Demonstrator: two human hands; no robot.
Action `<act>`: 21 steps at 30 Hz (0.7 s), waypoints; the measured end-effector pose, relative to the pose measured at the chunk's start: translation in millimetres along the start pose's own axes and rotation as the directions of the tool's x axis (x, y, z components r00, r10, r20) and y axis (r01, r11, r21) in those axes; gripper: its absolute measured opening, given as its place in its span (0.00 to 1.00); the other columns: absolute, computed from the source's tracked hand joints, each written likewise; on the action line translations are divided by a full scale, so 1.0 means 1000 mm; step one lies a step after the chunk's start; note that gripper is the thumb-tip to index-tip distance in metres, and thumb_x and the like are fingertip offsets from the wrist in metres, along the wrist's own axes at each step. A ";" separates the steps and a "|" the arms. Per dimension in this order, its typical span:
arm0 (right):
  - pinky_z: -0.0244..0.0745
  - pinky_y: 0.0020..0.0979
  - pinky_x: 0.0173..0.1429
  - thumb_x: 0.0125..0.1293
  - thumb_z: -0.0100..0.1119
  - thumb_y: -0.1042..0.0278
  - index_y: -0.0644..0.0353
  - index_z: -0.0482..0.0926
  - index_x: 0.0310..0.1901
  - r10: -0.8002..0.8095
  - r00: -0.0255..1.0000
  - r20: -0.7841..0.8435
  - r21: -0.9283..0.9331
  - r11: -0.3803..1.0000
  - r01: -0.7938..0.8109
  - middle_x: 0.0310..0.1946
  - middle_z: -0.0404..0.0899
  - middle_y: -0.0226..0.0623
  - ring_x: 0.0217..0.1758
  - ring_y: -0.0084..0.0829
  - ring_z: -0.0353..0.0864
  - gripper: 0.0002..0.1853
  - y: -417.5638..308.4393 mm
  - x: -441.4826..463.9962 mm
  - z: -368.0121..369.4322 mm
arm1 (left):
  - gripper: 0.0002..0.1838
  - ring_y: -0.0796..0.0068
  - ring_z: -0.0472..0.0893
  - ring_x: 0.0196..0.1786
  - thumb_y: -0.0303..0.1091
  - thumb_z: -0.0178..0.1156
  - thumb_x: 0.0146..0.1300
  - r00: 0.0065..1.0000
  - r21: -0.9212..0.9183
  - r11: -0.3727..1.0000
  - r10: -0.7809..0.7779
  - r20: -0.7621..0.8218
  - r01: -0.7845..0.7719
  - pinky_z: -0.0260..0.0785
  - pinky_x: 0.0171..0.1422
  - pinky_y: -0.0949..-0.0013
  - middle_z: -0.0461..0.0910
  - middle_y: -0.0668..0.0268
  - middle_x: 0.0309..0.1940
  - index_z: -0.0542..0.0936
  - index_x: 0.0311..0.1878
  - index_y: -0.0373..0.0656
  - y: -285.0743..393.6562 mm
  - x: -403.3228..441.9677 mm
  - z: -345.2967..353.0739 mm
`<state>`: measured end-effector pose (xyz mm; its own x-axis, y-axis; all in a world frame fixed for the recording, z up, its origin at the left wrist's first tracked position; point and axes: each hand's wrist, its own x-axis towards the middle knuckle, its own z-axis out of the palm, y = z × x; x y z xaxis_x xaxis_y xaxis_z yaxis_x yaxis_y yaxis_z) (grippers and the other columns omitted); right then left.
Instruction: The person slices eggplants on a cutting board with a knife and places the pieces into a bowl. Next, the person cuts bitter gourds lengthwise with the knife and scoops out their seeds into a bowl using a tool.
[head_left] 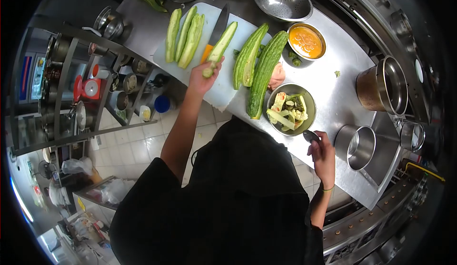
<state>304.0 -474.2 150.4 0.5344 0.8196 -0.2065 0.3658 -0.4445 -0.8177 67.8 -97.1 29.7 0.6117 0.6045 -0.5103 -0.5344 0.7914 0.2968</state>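
My left hand (205, 77) is closed around a pale green bitter melon half (222, 46), held over the light cutting board (164, 61). My right hand (324, 158) grips a metal spoon (311, 136) beside a steel bowl (312, 107) of seeds and scraped pith (289, 110). Several light green melon pieces (192, 41) lie on the board's left side. Partly behind the held half rests a knife (221, 24) with an orange handle. Two darker, bumpy bitter melons (269, 72) lie between the board and the bowl; the left one shows a cut face.
A bowl of orange liquid (305, 41) and a colander (283, 1) stand on the steel counter (340, 51). Toward the right are a large pot (371, 88) and a smaller steel pot (342, 143). Shelves with bowls and a red scale (90, 88) stand at the left.
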 end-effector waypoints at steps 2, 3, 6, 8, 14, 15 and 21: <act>0.64 0.27 0.27 0.69 0.51 0.74 0.67 0.76 0.42 -0.011 1.000 -0.012 -0.076 0.997 0.010 0.16 0.73 0.31 0.18 0.21 0.67 0.06 -0.012 0.020 0.001 | 0.31 0.70 0.74 0.39 0.18 0.50 0.59 0.984 0.157 0.985 0.043 0.171 -0.070 0.68 0.36 0.73 0.73 0.53 0.58 0.63 0.69 0.39 -0.001 0.009 -0.012; 0.64 0.30 0.25 0.69 0.54 0.72 0.66 0.76 0.35 -0.127 0.989 -0.079 -0.209 0.972 0.108 0.14 0.73 0.36 0.16 0.23 0.69 0.07 -0.021 0.034 0.000 | 0.31 0.70 0.74 0.39 0.18 0.50 0.59 0.983 0.165 0.985 0.027 0.180 -0.057 0.68 0.36 0.73 0.73 0.53 0.58 0.63 0.69 0.39 -0.005 0.002 0.002; 0.68 0.42 0.28 0.66 0.60 0.65 0.62 0.78 0.32 -0.330 0.919 -0.217 -0.469 0.861 0.198 0.19 0.76 0.50 0.23 0.51 0.77 0.09 -0.068 0.079 -0.007 | 0.37 0.74 0.72 0.31 0.17 0.49 0.61 0.952 0.607 0.741 0.150 0.267 -0.287 0.64 0.31 0.75 0.75 0.60 0.53 0.58 0.75 0.46 -0.027 -0.048 0.087; 0.71 0.45 0.30 0.66 0.58 0.61 0.57 0.81 0.37 -0.424 0.863 -0.275 -0.631 0.757 0.171 0.21 0.78 0.49 0.26 0.50 0.79 0.09 -0.089 0.115 -0.014 | 0.35 0.76 0.72 0.29 0.17 0.50 0.62 0.940 0.703 0.644 0.076 0.332 -0.300 0.63 0.29 0.76 0.76 0.61 0.50 0.60 0.74 0.46 -0.052 -0.059 0.125; 0.77 0.43 0.29 0.58 0.51 0.71 0.56 0.79 0.34 -0.530 0.820 -0.217 -0.877 0.475 0.076 0.21 0.81 0.45 0.25 0.45 0.83 0.07 -0.087 0.155 -0.051 | 0.33 0.86 0.69 0.24 0.17 0.53 0.62 0.876 0.825 0.361 -0.047 0.481 -0.434 0.64 0.26 0.78 0.76 0.71 0.29 0.65 0.72 0.44 -0.132 -0.061 0.185; 0.77 0.43 0.29 0.58 0.51 0.71 0.56 0.79 0.34 -0.524 0.822 -0.224 -0.877 0.476 0.065 0.21 0.81 0.45 0.25 0.45 0.83 0.07 -0.081 0.153 -0.053 | 0.33 0.86 0.69 0.24 0.17 0.53 0.62 0.874 0.826 0.362 -0.058 0.482 -0.432 0.64 0.26 0.78 0.76 0.71 0.29 0.65 0.72 0.44 -0.139 -0.058 0.186; 0.77 0.44 0.29 0.54 0.53 0.72 0.57 0.79 0.32 -0.315 0.904 -0.290 -0.809 0.585 -0.056 0.21 0.80 0.45 0.26 0.45 0.83 0.06 -0.040 0.137 -0.047 | 0.34 0.87 0.68 0.23 0.16 0.51 0.60 0.849 0.864 0.219 -0.190 0.493 -0.453 0.62 0.25 0.81 0.76 0.71 0.30 0.66 0.71 0.49 -0.170 -0.032 0.182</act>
<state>398.4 -361.7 180.1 0.5887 0.7758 0.2270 0.8006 -0.5983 -0.0316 245.6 -234.3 142.7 0.9087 0.4074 -0.0914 0.1098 -0.0220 0.9937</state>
